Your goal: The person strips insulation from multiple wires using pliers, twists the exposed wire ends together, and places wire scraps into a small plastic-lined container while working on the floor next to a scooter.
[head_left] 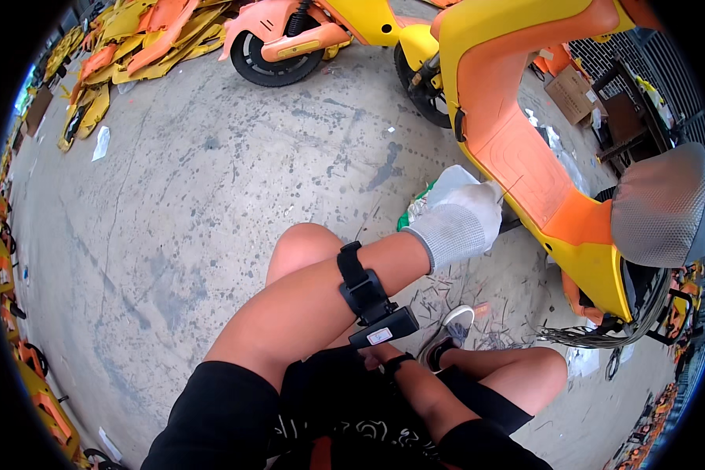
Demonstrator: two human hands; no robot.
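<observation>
A yellow and orange electric scooter (525,168) stands in front of me to the right. My left hand (466,215), in a white knitted glove, reaches to the near edge of its footboard (521,164). Its fingers are curled closed, and what they hold, if anything, is hidden. Against the glove shows a pale, smooth patch that I cannot name. A thin dark strip (514,186) lies over the footboard's edge beside the fingers. My right hand (372,359) is low by my lap, mostly hidden behind the black device (384,327) strapped to my left forearm.
A green and white packet (415,210) lies on the floor beyond my left wrist. Thin scraps (486,321) litter the concrete near my shoe (450,329). A bundle of grey strands (603,337) hangs at the scooter's end. Stacked panels (149,39) and a cardboard box (572,95) stand farther off.
</observation>
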